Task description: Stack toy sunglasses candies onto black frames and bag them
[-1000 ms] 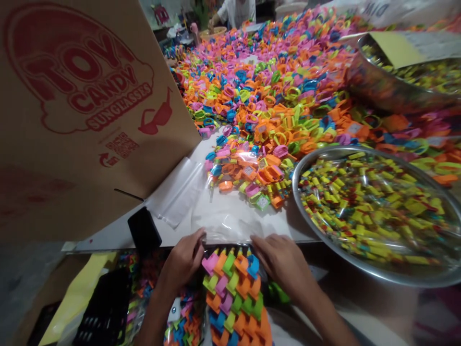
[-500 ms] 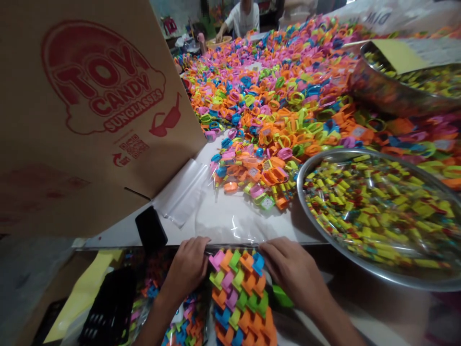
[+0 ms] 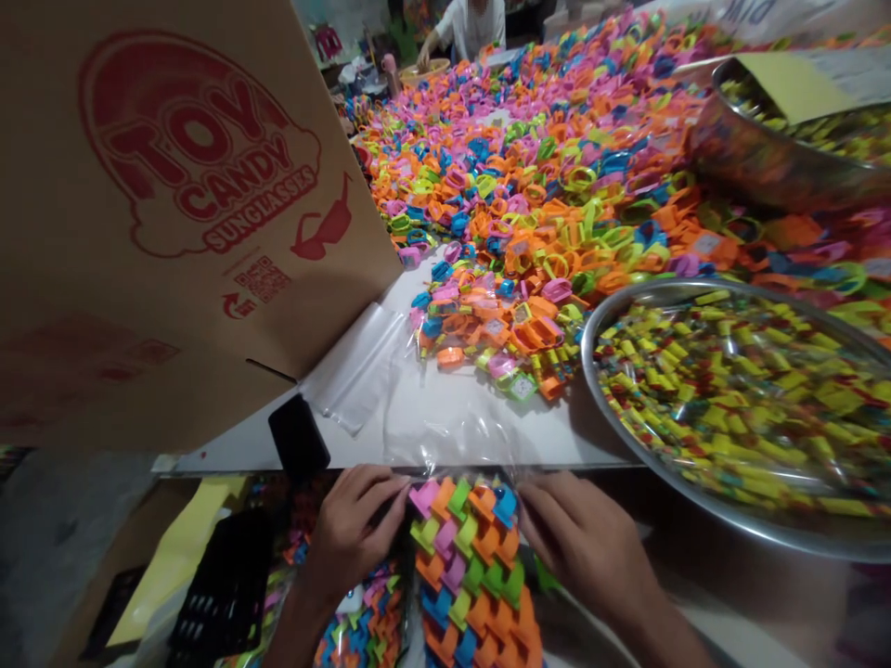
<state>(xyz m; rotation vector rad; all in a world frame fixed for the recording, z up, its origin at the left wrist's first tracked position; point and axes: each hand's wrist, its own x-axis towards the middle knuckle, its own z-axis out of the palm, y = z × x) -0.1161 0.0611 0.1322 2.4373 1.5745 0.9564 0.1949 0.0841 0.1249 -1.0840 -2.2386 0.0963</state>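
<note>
Nearest, a clear bag (image 3: 477, 575) of colorful plastic pieces hangs at the table's edge, between the hands. The left hand (image 3: 358, 529) pinches its top at one side, thumb and fingertips together; the right hand (image 3: 585, 533) grips the other side, fingers closed on the plastic. A dark phone (image 3: 299, 438) lies on the white table (image 3: 445, 394), near empty plastic bags (image 3: 355, 366). To the right sits a metal bowl (image 3: 738, 408) of yellow wrapped pieces; to the left, a cardboard box (image 3: 187, 306). Beyond spreads a large toy pile (image 3: 557, 176), and a person (image 3: 470, 28) farther back.
</note>
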